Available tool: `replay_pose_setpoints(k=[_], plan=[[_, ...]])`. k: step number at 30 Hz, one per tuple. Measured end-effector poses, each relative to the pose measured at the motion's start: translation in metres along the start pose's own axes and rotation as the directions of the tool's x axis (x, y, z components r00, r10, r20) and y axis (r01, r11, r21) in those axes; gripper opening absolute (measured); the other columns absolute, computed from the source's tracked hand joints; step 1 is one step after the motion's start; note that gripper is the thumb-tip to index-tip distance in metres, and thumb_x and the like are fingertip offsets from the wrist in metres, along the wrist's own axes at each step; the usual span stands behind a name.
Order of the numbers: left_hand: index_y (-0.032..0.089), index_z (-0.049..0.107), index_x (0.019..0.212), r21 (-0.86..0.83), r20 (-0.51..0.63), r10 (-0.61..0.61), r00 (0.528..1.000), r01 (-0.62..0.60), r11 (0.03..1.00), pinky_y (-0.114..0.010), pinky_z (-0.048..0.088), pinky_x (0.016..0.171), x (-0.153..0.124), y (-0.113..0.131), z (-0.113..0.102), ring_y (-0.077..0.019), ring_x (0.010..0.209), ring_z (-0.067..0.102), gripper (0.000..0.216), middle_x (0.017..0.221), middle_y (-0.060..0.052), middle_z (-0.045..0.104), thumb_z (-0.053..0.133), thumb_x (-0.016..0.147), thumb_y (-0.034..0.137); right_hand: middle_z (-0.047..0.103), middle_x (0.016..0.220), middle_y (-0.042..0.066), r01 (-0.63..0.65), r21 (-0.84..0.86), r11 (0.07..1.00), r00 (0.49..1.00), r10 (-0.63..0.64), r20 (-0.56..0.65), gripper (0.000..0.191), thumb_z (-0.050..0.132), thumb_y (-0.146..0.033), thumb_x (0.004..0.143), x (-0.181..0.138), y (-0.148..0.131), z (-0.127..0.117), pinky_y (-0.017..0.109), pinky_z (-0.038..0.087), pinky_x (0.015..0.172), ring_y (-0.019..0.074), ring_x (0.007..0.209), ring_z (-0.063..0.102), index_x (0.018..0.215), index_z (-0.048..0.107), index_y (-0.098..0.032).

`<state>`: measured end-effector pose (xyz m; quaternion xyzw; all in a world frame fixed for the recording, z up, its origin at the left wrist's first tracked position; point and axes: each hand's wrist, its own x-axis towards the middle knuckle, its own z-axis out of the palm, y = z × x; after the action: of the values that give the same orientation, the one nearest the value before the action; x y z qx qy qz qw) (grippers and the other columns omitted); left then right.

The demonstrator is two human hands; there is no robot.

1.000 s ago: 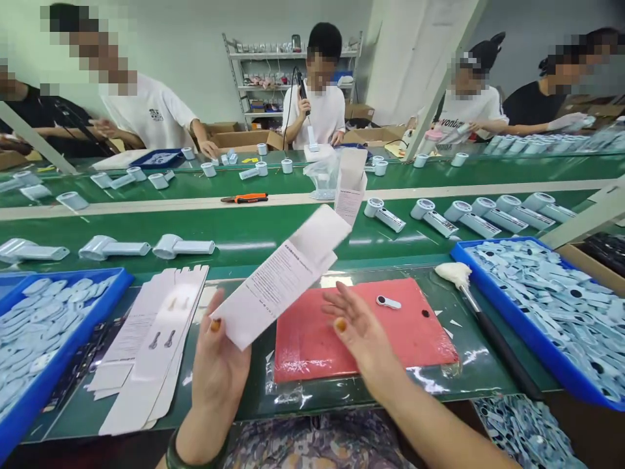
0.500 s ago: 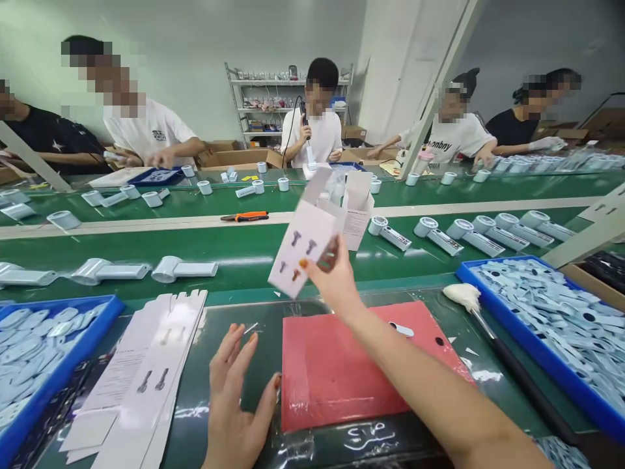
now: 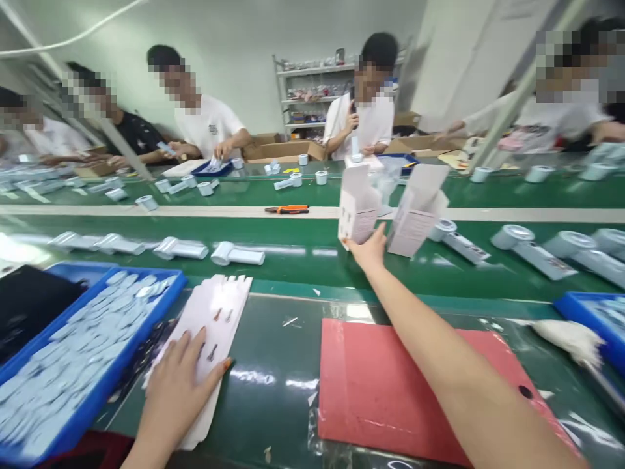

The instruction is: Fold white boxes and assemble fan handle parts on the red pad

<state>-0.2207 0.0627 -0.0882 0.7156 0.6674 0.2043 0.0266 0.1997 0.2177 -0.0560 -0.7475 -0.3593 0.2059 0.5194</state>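
My right hand [image 3: 370,253] grips the lower part of a white box [image 3: 359,212] with an upright open flap, on the green belt. Beside it to the right stands a second white box [image 3: 415,212], its flap also up. My left hand [image 3: 180,384] lies with fingers spread on a stack of flat white printed box cartons [image 3: 222,326], which carry small dark pictures. Under my right forearm is a red mat [image 3: 366,391] on the dark green bench.
Blue trays [image 3: 163,296] of pale blue parts stand left and right. Pale blue handheld devices [image 3: 239,254] lie along the belt [image 3: 293,273]. Orange-handled pliers [image 3: 288,209] rest on the divider strip. A white-headed brush [image 3: 569,339] lies right. Co-workers [image 3: 361,111] sit across the belt.
My right hand has set the box upright on the belt beside the other box. My left hand has moved left onto the flat cartons. The whole view has swung left.
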Motion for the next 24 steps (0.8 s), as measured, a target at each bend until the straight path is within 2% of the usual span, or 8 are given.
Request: replay_pose_setpoints(k=[3, 6, 8, 11, 15, 17, 21, 24], plan=[[0.012, 0.053, 0.149, 0.051, 0.100, -0.103, 0.990, 0.099, 0.994, -0.068, 0.041, 0.114, -0.005, 0.012, -0.007, -0.0480, 0.145, 0.041, 0.076, 0.152, -0.022, 0.051, 0.046, 0.090, 0.060, 0.031, 0.162, 0.020, -0.062, 0.028, 0.998, 0.997, 0.061, 0.042, 0.103, 0.074, -0.030, 0.082, -0.013, 0.006, -0.008, 0.052, 0.026, 0.126, 0.0419, 0.148, 0.036, 0.164, 0.013, -0.020], [0.017, 0.049, 0.152, 0.003, 0.078, -0.090, 0.993, 0.090, 0.996, -0.061, 0.046, 0.113, -0.008, 0.020, -0.015, -0.0418, 0.144, 0.045, 0.071, 0.151, -0.016, 0.054, 0.044, 0.092, 0.056, 0.051, 0.149, 0.016, -0.082, 0.087, 0.993, 0.973, 0.061, 0.224, 0.063, 0.059, -0.028, 0.093, -0.046, 0.001, -0.008, 0.050, 0.042, 0.116, 0.0347, 0.132, 0.056, 0.153, 0.041, -0.021], [0.021, 0.052, 0.150, -0.051, 0.034, -0.057, 0.998, 0.059, 0.997, -0.057, 0.050, 0.111, -0.012, 0.018, -0.019, -0.0391, 0.140, 0.051, 0.069, 0.148, -0.012, 0.057, 0.048, 0.092, 0.057, 0.066, 0.131, 0.015, -0.120, 0.133, 0.984, 0.907, 0.054, 0.418, 0.046, 0.058, -0.025, 0.093, -0.080, -0.008, 0.000, 0.043, 0.053, 0.102, 0.0298, 0.117, 0.066, 0.139, 0.056, -0.016], [0.026, 0.056, 0.147, -0.117, -0.009, -0.025, 1.000, 0.024, 0.993, -0.050, 0.053, 0.110, -0.022, 0.011, -0.018, -0.0353, 0.136, 0.055, 0.065, 0.147, -0.008, 0.059, 0.054, 0.091, 0.059, 0.074, 0.111, 0.013, -0.243, 0.181, 0.953, 0.757, 0.070, 0.649, 0.043, 0.066, -0.024, 0.091, -0.134, -0.026, 0.029, 0.033, 0.061, 0.078, 0.0227, 0.093, 0.073, 0.133, 0.059, -0.014], [0.026, 0.059, 0.143, -0.172, -0.105, 0.101, 0.989, -0.118, 0.978, -0.049, 0.050, 0.114, -0.039, 0.006, -0.013, -0.0332, 0.134, 0.058, 0.058, 0.143, -0.009, 0.062, 0.058, 0.092, 0.053, 0.075, 0.092, 0.008, -0.405, 0.190, 0.895, 0.610, 0.110, 0.785, 0.023, 0.060, -0.025, 0.097, -0.179, -0.051, 0.071, 0.027, 0.060, 0.067, 0.0171, 0.079, 0.073, 0.118, 0.064, -0.015], [0.027, 0.056, 0.145, -0.175, -0.135, 0.202, 0.970, -0.223, 0.959, -0.047, 0.049, 0.116, -0.047, 0.006, -0.017, -0.0309, 0.133, 0.059, 0.053, 0.143, -0.009, 0.062, 0.058, 0.095, 0.046, 0.072, 0.081, 0.005, -0.457, 0.182, 0.871, 0.550, 0.115, 0.827, 0.014, 0.057, -0.018, 0.095, -0.189, -0.059, 0.076, 0.025, 0.060, 0.064, 0.0154, 0.073, 0.071, 0.104, 0.067, -0.016], [0.031, 0.048, 0.152, -0.091, -0.230, 0.287, 0.930, -0.314, 0.945, -0.055, 0.040, 0.121, -0.057, 0.008, -0.038, -0.0347, 0.146, 0.045, 0.058, 0.156, -0.009, 0.049, 0.059, 0.097, 0.042, 0.066, 0.075, 0.000, -0.492, 0.176, 0.853, 0.433, 0.065, 0.899, 0.018, 0.063, -0.007, 0.074, -0.202, -0.053, 0.039, 0.023, 0.060, 0.061, 0.0133, 0.067, 0.067, 0.089, 0.068, -0.017], [0.032, 0.049, 0.152, -0.117, -0.233, 0.234, 0.944, -0.266, 0.957, -0.052, 0.050, 0.113, -0.066, 0.013, -0.047, -0.0352, 0.134, 0.058, 0.057, 0.148, -0.009, 0.058, 0.058, 0.097, 0.044, 0.062, 0.078, -0.003, -0.495, 0.178, 0.851, 0.354, 0.010, 0.935, 0.024, 0.067, -0.009, 0.063, -0.223, -0.030, -0.013, 0.022, 0.057, 0.057, 0.0131, 0.067, 0.065, 0.085, 0.067, -0.019]])
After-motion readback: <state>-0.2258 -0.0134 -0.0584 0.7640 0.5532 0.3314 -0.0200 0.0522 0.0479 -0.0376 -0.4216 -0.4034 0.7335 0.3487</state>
